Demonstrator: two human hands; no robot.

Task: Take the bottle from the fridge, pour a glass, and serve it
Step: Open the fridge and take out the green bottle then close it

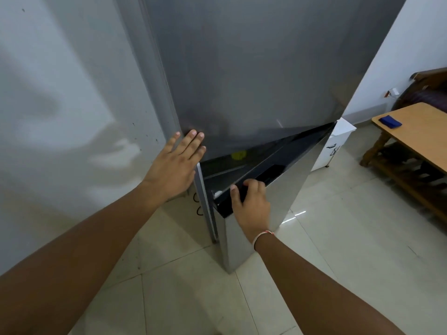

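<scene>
Wooden table (416,131) at 3 o'clock, lower shelf beneath. Blue cloth (390,122) lies on its top near the left end. White box (332,146) on pale tiled floor (338,238), between frame centre and table. Grey wall (60,93) at 9 o'clock.

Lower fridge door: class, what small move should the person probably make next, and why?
Probably swing the lower fridge door wider. The right hand already grips its top edge while the left hand lies flat against the upper door. The gap is narrow, and no bottle shows yet.
</scene>
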